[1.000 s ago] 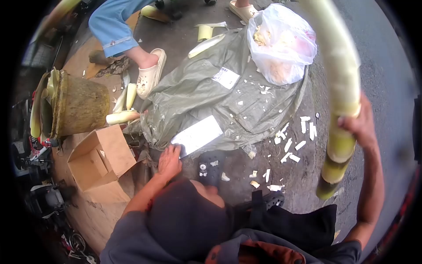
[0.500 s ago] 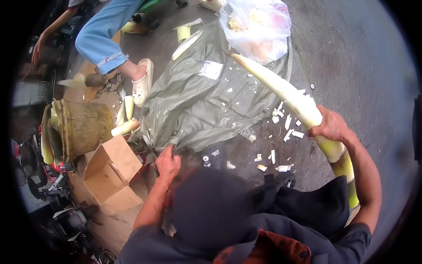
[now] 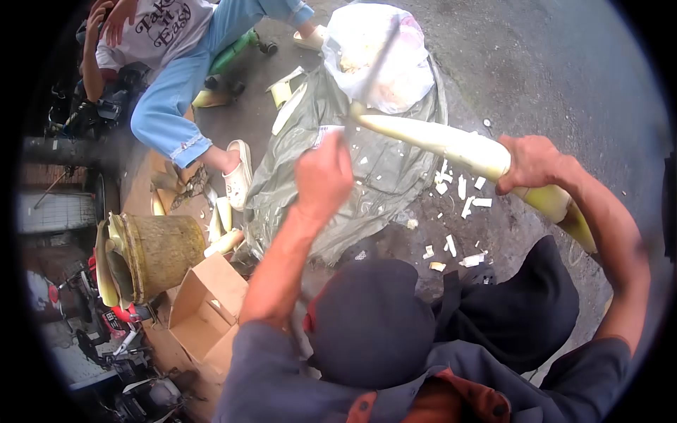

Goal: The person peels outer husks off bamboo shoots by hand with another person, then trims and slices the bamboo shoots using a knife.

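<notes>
My right hand (image 3: 532, 163) is wrapped round a long bamboo shoot (image 3: 430, 139), pale and peeled towards its tip, with a yellow-green base behind the hand. The shoot slants over the edge of a grey-green plastic sheet (image 3: 384, 190). In the air above the sheet, my left hand (image 3: 324, 175) is closed round the handle of a knife (image 3: 381, 60). Motion smears its long thin blade, which points up and away near the shoot's tip; whether they touch I cannot tell. White cut pieces (image 3: 471, 204) lie on the ground below the shoot.
A translucent bag (image 3: 388, 60) of pale shavings stands on the sheet's far end. Left are a yellowish bucket (image 3: 166, 250) holding husks, an open cardboard box (image 3: 204, 307) and peeled shoots (image 3: 224, 213). Another person in blue jeans (image 3: 169, 116) sits at the upper left.
My left hand has swung up from near the box to above the sheet, bringing the knife into sight. My right hand has raised the shoot's base, so it lies flatter across the view.
</notes>
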